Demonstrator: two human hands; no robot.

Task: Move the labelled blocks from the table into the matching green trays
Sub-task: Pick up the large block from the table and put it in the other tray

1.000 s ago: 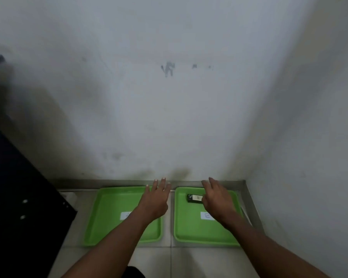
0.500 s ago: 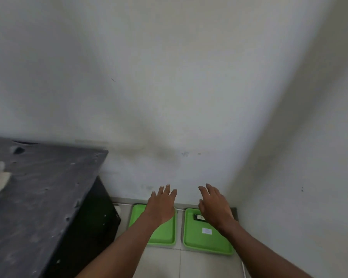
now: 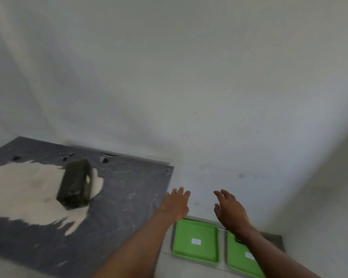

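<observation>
A dark block (image 3: 75,185) with a small white label stands on the dark grey table (image 3: 119,197), on a white patch at the left. Two green trays lie on the floor at the lower right, each with a white label. The left tray (image 3: 196,240) holds nothing I can see. My right forearm covers much of the right tray (image 3: 241,259), where a sliver of a dark block (image 3: 239,241) shows. My left hand (image 3: 175,204) hovers by the table's right edge, fingers spread, holding nothing. My right hand (image 3: 230,211) is raised above the trays, open too.
A white wall fills the background and a second wall closes the corner on the right. A grey skirting strip (image 3: 273,240) runs behind the trays. The floor is pale tile.
The view has swung up and left, so the table top and its block are in sight. Both hands have lifted away from the trays, the left one toward the table.
</observation>
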